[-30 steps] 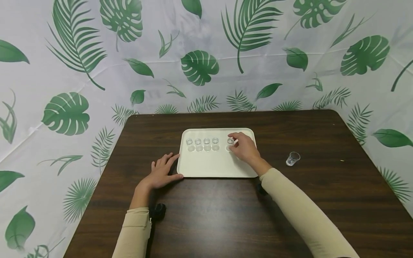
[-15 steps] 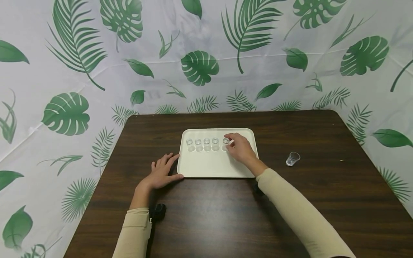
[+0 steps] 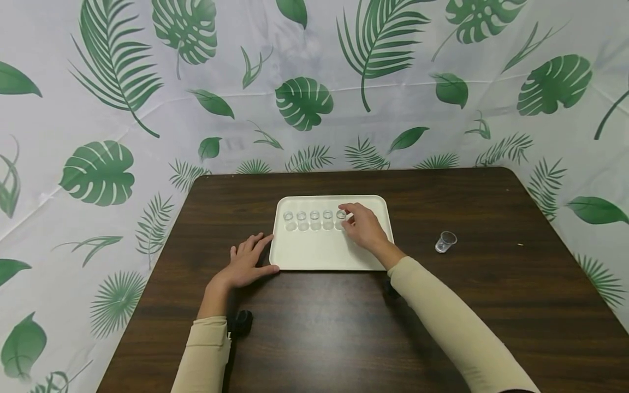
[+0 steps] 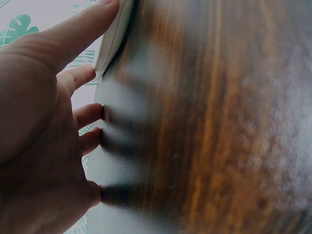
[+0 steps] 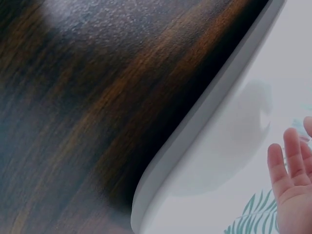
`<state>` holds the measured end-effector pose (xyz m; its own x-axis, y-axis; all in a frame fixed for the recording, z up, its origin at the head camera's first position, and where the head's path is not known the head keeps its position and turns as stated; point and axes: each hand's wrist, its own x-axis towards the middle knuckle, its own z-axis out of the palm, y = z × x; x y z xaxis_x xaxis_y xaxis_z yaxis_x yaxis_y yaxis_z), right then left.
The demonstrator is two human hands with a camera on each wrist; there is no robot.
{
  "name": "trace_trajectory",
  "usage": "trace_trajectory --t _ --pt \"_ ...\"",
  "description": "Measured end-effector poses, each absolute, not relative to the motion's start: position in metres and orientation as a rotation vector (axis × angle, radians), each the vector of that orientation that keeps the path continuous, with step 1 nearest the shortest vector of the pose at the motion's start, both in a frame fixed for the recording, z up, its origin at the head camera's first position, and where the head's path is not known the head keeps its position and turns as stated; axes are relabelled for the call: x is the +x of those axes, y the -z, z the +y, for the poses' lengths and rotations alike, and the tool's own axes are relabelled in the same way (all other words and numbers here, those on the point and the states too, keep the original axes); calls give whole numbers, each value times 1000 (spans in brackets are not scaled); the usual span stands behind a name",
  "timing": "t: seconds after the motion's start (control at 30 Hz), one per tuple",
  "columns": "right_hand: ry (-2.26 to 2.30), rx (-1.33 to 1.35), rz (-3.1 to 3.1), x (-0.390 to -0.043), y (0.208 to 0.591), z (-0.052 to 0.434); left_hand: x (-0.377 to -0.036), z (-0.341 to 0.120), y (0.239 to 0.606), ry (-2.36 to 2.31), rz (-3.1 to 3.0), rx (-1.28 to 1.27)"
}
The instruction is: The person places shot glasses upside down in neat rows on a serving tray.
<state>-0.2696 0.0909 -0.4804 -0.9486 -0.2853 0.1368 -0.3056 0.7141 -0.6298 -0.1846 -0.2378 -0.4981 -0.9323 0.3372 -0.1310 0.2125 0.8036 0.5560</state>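
In the head view, a cream tray bears a row of several small clear shot glasses along its far side. At the row's right end, my right hand holds the last shot glass between thumb and index finger, close beside its neighbour. My left hand lies spread at the tray's left edge, thumb at the near left corner. Its thumb also meets the tray rim in the left wrist view, other fingertips on the table. Only fingers and part of the palm show in the right wrist view.
Another clear shot glass stands on the dark wooden table, to the right of the tray. A white cloth with green leaves hangs behind the table and at its sides.
My right hand has slid the held shot glass leftward along the tray, up to the others in the row. The left hand and the shot glass on the table have stayed put.
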Motion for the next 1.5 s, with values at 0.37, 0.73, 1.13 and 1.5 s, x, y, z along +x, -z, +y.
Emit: trace_trajectory --t 0.37,0.73,1.13,1.5 --pt "-1098 492 -2875 -270 478 104 -185 -239 500 -873 2757 471" --pt "-1058 420 -2928 -269 473 141 -187 -240 502 -851 2752 459" --pt "-863 391 -2891 -253 467 189 -190 -242 507 -840 2755 449" --pt "-700 307 -2817 -229 462 241 -187 -240 502 -848 2754 441"
